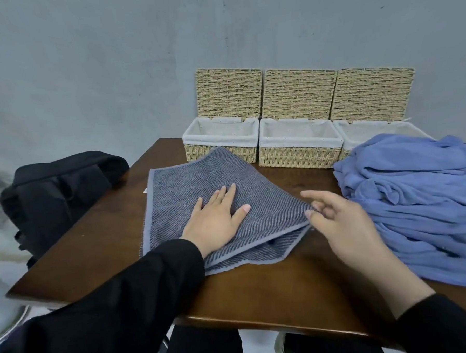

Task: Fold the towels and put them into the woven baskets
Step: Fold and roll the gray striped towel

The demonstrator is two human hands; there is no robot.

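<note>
A grey-blue striped towel [189, 189] lies folded in half on the dark wooden table [259, 291]. My left hand [215, 217] presses flat on its middle with straight fingers. My right hand [339, 222] is at the towel's right corner, its thumb and fingertips at the folded edge; whether they pinch the cloth is unclear. A heap of light blue towels [417, 210] lies to the right. Three woven baskets with white liners and raised lids stand at the table's far edge: left [195, 151], middle [298, 156], right [345, 132], the last partly hidden by the heap.
A black bag [57, 191] sits off the table's left side. A grey wall rises behind the baskets. My legs show under the table's near edge.
</note>
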